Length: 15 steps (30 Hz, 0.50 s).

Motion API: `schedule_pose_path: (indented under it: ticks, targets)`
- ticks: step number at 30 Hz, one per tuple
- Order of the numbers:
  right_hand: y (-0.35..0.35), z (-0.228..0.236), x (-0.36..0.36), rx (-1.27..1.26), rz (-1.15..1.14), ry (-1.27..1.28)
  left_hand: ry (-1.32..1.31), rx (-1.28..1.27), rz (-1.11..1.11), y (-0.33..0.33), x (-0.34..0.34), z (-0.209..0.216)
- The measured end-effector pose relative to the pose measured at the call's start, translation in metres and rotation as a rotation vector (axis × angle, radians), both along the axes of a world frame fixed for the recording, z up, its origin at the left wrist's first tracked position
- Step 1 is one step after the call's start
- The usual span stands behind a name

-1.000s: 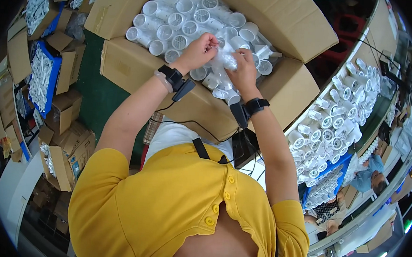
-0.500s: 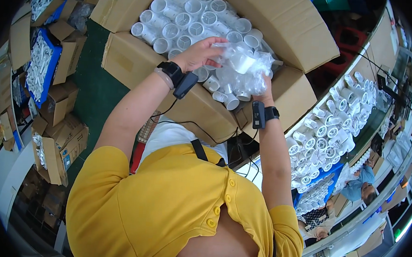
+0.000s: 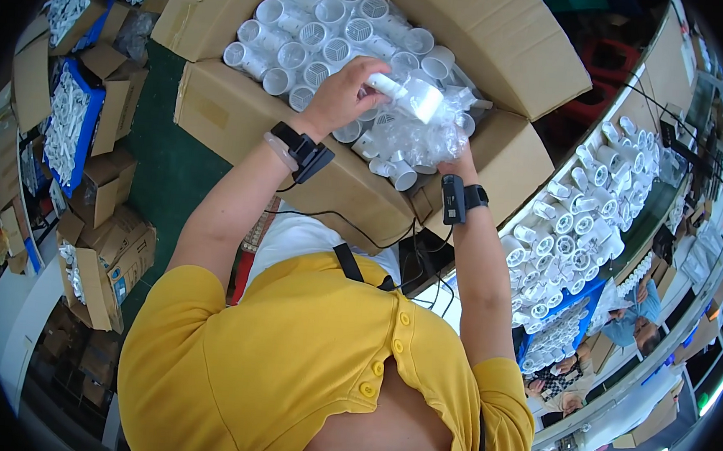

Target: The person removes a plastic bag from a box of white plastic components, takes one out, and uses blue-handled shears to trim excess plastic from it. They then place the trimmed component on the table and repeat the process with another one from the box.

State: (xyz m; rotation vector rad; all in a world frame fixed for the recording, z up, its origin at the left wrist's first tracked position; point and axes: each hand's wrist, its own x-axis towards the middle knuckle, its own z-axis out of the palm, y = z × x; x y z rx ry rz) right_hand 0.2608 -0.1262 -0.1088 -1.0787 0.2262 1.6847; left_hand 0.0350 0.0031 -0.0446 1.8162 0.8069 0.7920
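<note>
My left hand (image 3: 343,97) is closed on the narrow end of a white plastic fitting (image 3: 420,101), a wide round cup with a slimmer stem. The fitting's wide end is at the mouth of a crumpled clear plastic bag (image 3: 431,135); I cannot tell how much of it is inside. From the right, my right hand (image 3: 460,159) grips the bag, its fingers partly hidden by the film. Both hands are above an open cardboard carton (image 3: 231,109) filled with white cylindrical plastic cups (image 3: 330,11), some with slotted ends.
On the right, a long bench bears many white fittings (image 3: 583,233) beside a blue tray (image 3: 560,327). Open cartons (image 3: 107,270) and a blue bin (image 3: 90,123) of white parts stand at left. A black cable (image 3: 353,227) hangs between my wrists. People (image 3: 644,316) sit at far right.
The white fitting shows more clearly outside the film, its stem now in my left hand's fingers. My left hand has shifted slightly; my right hand stays on the bag.
</note>
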Motion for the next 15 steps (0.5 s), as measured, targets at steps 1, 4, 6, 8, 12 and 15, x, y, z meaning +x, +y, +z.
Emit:
schedule_pose_path:
  ticks: [1,4,6,8,12,15]
  targets:
    - [-0.003,0.0,0.0,0.0,-0.008,-0.003,-0.003,0.0,-0.008,0.001,-0.001,0.002]
    - [-0.012,0.012,-0.012,0.005,0.022,-0.083,0.348,-0.101,-0.106,0.001,-0.011,0.011]
    - [-0.015,0.019,-0.01,-0.026,-0.022,-0.065,0.382,-0.137,-0.114,0.001,-0.016,0.012]
    - [-0.02,0.028,-0.006,-0.092,-0.105,-0.032,0.447,-0.211,-0.126,0.0,-0.019,0.012]
    - [-0.031,0.049,0.006,0.111,-0.147,-0.052,0.518,-0.213,-0.177,0.0,-0.019,0.007]
    - [-0.047,0.047,0.032,0.138,-0.162,-0.083,0.44,-0.044,-0.273,0.006,-0.012,0.002]
